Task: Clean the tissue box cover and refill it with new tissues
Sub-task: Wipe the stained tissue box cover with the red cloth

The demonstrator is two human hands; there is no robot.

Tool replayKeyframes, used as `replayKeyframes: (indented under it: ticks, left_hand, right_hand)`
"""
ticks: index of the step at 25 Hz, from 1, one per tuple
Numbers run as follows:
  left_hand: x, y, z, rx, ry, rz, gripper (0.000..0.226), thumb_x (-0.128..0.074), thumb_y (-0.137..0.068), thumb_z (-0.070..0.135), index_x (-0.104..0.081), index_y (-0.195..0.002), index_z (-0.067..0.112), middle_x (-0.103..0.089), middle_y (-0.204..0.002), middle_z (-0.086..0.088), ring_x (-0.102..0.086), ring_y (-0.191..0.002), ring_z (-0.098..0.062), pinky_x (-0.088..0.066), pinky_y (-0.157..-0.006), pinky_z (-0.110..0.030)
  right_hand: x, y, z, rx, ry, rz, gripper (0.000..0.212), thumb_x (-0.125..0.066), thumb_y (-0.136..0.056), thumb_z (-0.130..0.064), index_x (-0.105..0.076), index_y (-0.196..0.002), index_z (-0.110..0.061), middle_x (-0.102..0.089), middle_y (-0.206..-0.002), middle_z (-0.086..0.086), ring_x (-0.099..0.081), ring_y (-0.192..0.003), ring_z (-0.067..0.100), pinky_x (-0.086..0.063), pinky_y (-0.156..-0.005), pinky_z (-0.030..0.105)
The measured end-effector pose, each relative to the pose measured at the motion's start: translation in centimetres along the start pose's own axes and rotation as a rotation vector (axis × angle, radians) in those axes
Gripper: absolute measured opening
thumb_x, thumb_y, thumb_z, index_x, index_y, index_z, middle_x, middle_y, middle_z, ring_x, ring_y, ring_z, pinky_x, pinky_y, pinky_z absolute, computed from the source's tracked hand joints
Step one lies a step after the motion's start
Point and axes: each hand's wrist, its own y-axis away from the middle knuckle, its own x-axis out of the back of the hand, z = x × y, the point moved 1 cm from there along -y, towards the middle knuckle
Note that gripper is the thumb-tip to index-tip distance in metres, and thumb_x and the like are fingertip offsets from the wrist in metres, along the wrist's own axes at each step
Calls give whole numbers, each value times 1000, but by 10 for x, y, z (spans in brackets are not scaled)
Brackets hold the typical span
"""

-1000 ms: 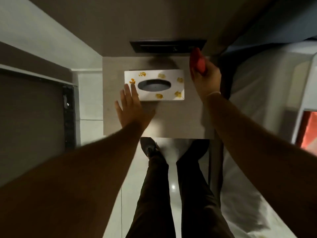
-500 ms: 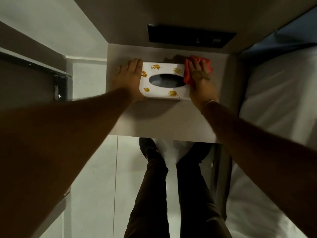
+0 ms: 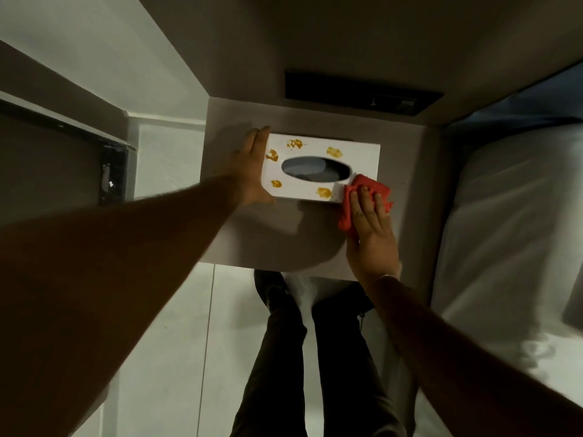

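Observation:
A white tissue box cover (image 3: 359,156) lies flat on a small grey bedside table (image 3: 268,234). It has a dark oval slot in the middle and several orange-brown stains around it. My left hand (image 3: 250,167) presses flat against the cover's left end, fingers together. My right hand (image 3: 370,228) holds a red cloth (image 3: 362,189) down on the cover's near right corner, fingers spread over the cloth. Part of the cloth hangs onto the table.
A bed with white sheets (image 3: 504,231) runs along the right. A dark panel (image 3: 362,93) is set in the wall behind the table. Pale floor tiles (image 3: 170,342) lie to the left, and my legs in dark trousers (image 3: 315,357) stand below the table edge.
My right hand has dragged the red cloth from the cover's far right corner down to its near right corner. My left hand has stayed against the left end.

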Motion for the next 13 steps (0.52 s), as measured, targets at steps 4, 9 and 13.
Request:
replayKeyframes:
  ticks: [4,9,13]
  left_hand:
    - [3,-5,-23,-123,10,13,147,-102,-63,40,0,-168,24,-23,-171,-11,-36,-150,-37,-41,-120,-57]
    - [-5,-12,-40,-196,-18,50,150,-99,-61,53,3,-168,26,-29,-169,-12,-36,-150,-40,-30,-124,-61]
    - [-11,-15,-49,-161,-66,90,156,-96,-57,66,14,-165,37,-28,-170,-13,-34,-151,-44,-18,-122,-64]
  right_hand:
    - [-6,-1,-6,-15,-9,54,69,-57,-108,-16,-26,-169,-22,-20,-178,2,-5,-166,30,-17,-132,56]
    - [-28,-9,-36,-117,-48,93,67,-51,-112,-18,-19,-171,-18,-13,-180,4,2,-165,31,-8,-133,54]
    - [-39,-20,-67,-82,-26,62,71,-52,-109,-14,-17,-171,-19,-11,-180,5,3,-165,30,-4,-133,56]
